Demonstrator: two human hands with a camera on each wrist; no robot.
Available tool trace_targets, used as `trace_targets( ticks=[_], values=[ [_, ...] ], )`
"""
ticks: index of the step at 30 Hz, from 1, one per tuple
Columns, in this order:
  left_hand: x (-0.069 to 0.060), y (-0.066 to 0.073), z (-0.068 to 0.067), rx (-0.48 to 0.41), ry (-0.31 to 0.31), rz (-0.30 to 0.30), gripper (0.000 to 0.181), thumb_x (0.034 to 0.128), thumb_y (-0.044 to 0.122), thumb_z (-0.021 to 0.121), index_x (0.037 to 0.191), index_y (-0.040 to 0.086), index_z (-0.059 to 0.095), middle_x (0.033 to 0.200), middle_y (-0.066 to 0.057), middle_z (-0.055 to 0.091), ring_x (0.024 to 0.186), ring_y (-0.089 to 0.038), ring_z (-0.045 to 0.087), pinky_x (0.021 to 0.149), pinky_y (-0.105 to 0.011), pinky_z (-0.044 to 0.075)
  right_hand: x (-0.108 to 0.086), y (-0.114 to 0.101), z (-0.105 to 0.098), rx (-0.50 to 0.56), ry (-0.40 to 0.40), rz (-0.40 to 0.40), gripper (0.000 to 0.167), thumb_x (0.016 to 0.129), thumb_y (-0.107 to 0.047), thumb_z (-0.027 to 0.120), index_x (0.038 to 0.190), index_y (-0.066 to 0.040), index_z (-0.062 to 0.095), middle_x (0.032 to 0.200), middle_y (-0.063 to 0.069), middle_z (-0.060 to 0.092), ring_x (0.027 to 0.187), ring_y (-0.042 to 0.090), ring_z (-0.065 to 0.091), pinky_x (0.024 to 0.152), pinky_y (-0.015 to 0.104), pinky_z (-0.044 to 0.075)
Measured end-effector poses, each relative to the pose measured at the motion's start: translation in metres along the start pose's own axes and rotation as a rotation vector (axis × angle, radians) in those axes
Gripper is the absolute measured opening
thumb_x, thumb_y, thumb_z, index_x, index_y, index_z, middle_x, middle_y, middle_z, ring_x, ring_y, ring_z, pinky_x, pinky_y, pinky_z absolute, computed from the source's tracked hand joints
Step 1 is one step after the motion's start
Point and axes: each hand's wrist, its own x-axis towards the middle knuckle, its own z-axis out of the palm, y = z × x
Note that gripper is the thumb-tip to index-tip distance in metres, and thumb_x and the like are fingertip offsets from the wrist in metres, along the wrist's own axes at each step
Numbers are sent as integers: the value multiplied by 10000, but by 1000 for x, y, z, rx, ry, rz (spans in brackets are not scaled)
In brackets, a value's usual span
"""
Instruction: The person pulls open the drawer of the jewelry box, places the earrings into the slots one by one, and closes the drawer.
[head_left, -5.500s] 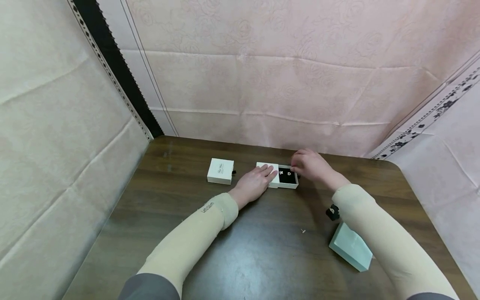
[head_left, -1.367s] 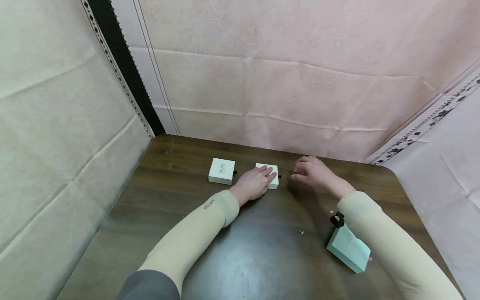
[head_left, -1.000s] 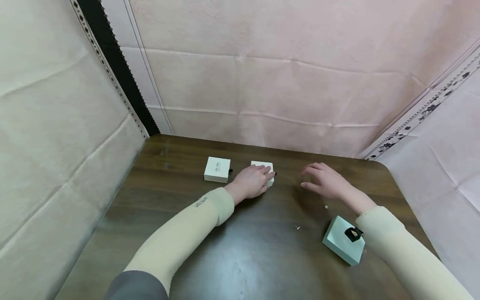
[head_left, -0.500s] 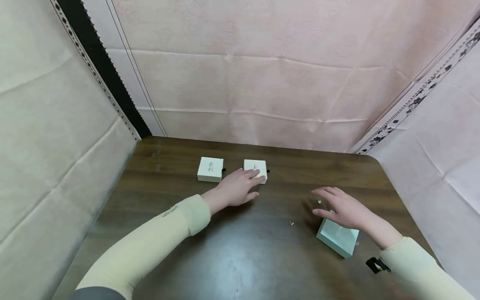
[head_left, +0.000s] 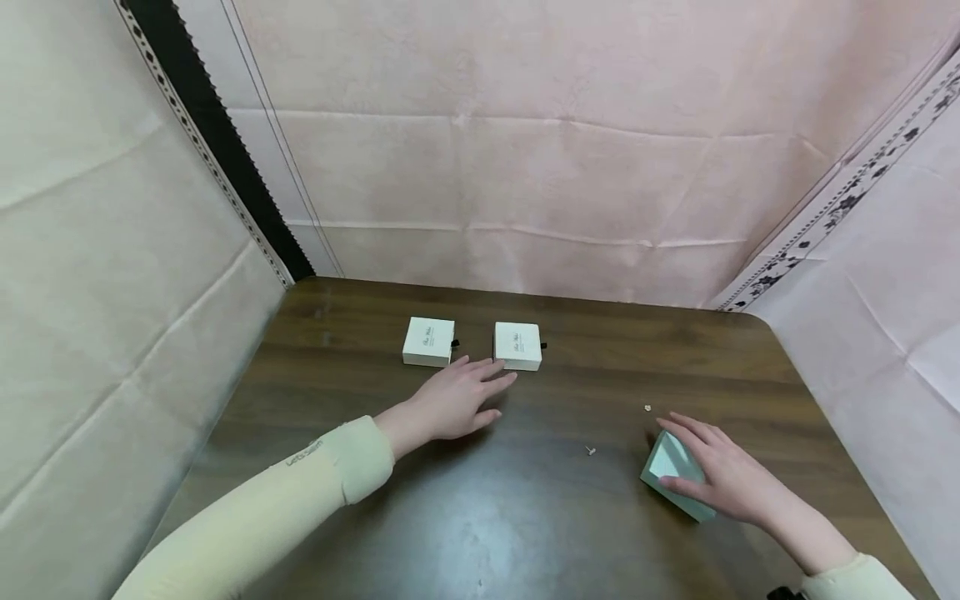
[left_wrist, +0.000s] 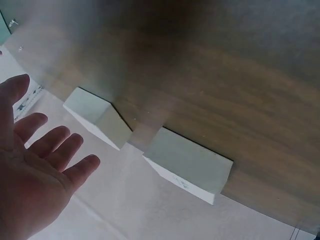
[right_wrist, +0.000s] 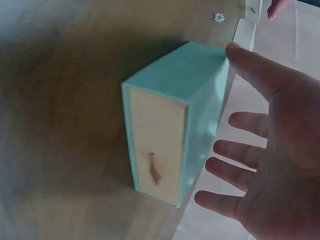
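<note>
By the wide-spread right hand (head_left: pixel 723 477), if lowered carelessly, the box (right_wrist: pixel 167 120) could be nudged into the trinket (head_left: pixel 648 408) at its eleven o'clock; mint-sided and cream-ended, it lies at four o'clock on the worktop (head_left: pixel 480 508); whether it is touched cannot be told; the left hand (head_left: pixel 450 400) is splayed, empty.

Pale cream, the left sleeve (head_left: pixel 262 512) flashed dark lettering (head_left: pixel 303 452) behind its cuff (head_left: pixel 367 458); the right sleeve (head_left: pixel 858 580) matched, a black piece (head_left: pixel 783 594) alongside!
</note>
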Motion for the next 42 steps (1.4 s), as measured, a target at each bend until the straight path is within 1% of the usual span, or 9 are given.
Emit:
trace_targets(
  ticks=[4,6,9,13,17,24,33,42],
  values=[
    [-8,2,1,-10,-2,7,629,1076,412,650,1634,181,476,1677,-131,435,1535,-314,442,1263,-557,330,-10,3,6,-17,31,3,881,847,-473,896,1519,-26,542,1519,288,527,1300,554,555,941,692,534],
    [-13,1,1,-16,14,14,627,1070,406,661,1626,172,490,1668,-141,446,1529,-325,450,1255,-570,338,-13,4,8,-20,44,8,902,836,-474,904,1525,-25,532,1512,287,532,1299,548,555,939,692,533],
    [-22,-1,3,-14,37,17,628,1061,399,675,1616,159,504,1657,-147,462,1523,-332,457,1249,-580,344,-15,5,9,-26,80,-8,920,808,-461,927,1518,-25,535,1491,270,550,1285,524,565,928,676,539],
    [-32,-2,6,-9,57,10,631,1050,393,694,1608,159,516,1651,-145,472,1525,-327,456,1250,-589,338,-16,6,11,-42,126,-32,909,779,-439,949,1499,-49,555,1476,234,566,1270,480,577,896,642,559],
    [-38,0,10,-11,59,6,629,1045,388,702,1603,161,523,1651,-143,472,1523,-321,459,1251,-592,335,-14,6,13,-63,144,-36,861,775,-437,952,1473,-92,586,1474,212,577,1265,463,589,856,620,580],
    [-37,4,12,-25,49,5,621,1055,389,688,1609,169,516,1666,-117,457,1529,-299,454,1260,-577,326,-9,4,16,-71,159,-36,815,777,-441,950,1445,-104,626,1462,209,597,1257,469,606,842,621,587],
    [-34,7,14,-40,41,7,618,1055,378,690,1608,163,516,1667,-123,454,1531,-300,451,1262,-583,319,5,-5,20,-68,120,-28,778,839,-479,902,1474,-115,635,1513,205,577,1310,460,592,843,608,599],
    [-32,10,16,-39,37,10,613,1057,380,686,1606,164,520,1666,-124,455,1529,-300,454,1262,-578,320,26,-10,21,-70,83,-17,761,890,-480,860,1512,-119,614,1560,199,547,1354,462,568,837,607,604]
  ],
)
